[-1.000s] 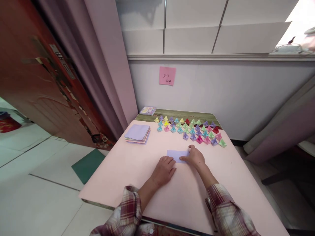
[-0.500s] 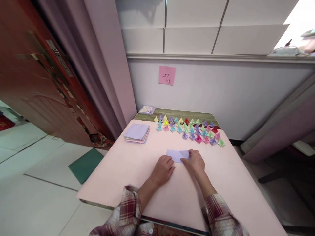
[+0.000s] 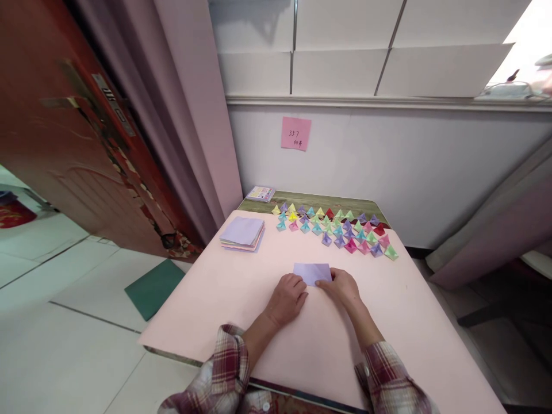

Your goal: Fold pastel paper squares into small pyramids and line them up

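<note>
A light purple sheet of paper (image 3: 314, 272), folded into a wide rectangle, lies on the pink-covered table in front of me. My left hand (image 3: 288, 299) has its fingers curled over the sheet's lower left corner and presses there. At the right end, my right hand (image 3: 344, 287) pinches the paper, thumb on the lower edge and fingers at the right side. Part of the right edge is hidden behind those fingers. Beyond the hands stand rows of small folded paper pieces (image 3: 338, 229) in many colours.
A stack of square coloured paper (image 3: 242, 232) lies on the table's left side. Behind it, a small printed pack (image 3: 260, 194) rests on the bare wood strip. A pink note (image 3: 295, 133) hangs on the wall. On the floor at left is a green board (image 3: 155, 287).
The right hand has shifted slightly along the paper's right end, and the paper has turned a little. The left hand stays at its corner. The whole view has moved slightly.
</note>
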Demonstrator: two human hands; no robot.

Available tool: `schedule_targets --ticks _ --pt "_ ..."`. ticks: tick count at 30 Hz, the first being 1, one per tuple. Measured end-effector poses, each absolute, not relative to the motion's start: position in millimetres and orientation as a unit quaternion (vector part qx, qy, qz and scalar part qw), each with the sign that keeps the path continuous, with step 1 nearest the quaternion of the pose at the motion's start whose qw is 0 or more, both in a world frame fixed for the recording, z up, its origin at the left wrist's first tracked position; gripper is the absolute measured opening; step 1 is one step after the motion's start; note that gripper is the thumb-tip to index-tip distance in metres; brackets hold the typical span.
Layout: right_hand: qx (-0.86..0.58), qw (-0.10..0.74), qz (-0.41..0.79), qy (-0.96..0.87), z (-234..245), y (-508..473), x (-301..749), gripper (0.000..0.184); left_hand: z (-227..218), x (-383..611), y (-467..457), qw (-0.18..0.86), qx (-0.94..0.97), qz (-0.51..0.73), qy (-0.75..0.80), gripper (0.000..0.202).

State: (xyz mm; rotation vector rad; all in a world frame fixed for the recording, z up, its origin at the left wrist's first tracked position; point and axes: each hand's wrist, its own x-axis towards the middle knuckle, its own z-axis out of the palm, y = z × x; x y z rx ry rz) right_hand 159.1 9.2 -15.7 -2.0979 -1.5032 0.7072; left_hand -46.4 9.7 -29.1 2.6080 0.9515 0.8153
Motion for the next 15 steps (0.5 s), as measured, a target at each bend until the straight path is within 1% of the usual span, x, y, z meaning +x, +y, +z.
schedule_targets --ticks 2,3,5,6,8,10,11,12,14,15 --pt "-0.737 0.323 0.271 -0.528 -18.5 6.3 153.4 0.021 -29.3 -47.9 9.1 0.124 0.883 0.307 0.332 0.013" --pt "-0.718 0.385 0.291 -0.502 -20.8 5.6 149.6 0.022 -29.6 -48.7 8.6 0.127 0.873 0.327 0.339 0.014" --pt "-0.648 0.516 0.381 -0.411 -27.3 5.8 140.7 0.027 -30.7 -49.3 7.3 0.162 0.843 0.366 0.360 0.014" --pt "-0.601 0.578 0.427 -0.350 -31.0 6.5 136.1 0.031 -31.4 -48.3 6.6 0.200 0.821 0.381 0.376 0.014" --pt "-0.520 0.657 0.490 -0.242 -38.0 7.8 128.5 0.040 -32.3 -42.2 6.0 0.330 0.743 0.402 0.421 0.017" --pt "-0.465 0.689 0.520 -0.197 -42.6 7.9 124.1 0.041 -31.1 -30.6 7.2 0.502 0.591 0.418 0.473 0.025" --pt "-0.447 0.692 0.533 -0.192 -43.9 7.2 123.3 0.039 -29.6 -23.3 8.6 0.584 0.498 0.424 0.481 0.031" --pt "-0.433 0.686 0.549 -0.201 -44.5 6.1 123.2 0.037 -27.6 -15.7 10.6 0.644 0.421 0.437 0.467 0.036" --pt "-0.420 0.657 0.578 -0.240 -44.9 3.3 124.1 0.036 -23.3 -1.5 15.6 0.712 0.334 0.464 0.408 0.038" --pt "-0.418 0.642 0.587 -0.263 -44.9 1.9 124.8 0.038 -21.6 4.3 18.2 0.725 0.311 0.481 0.383 0.037"
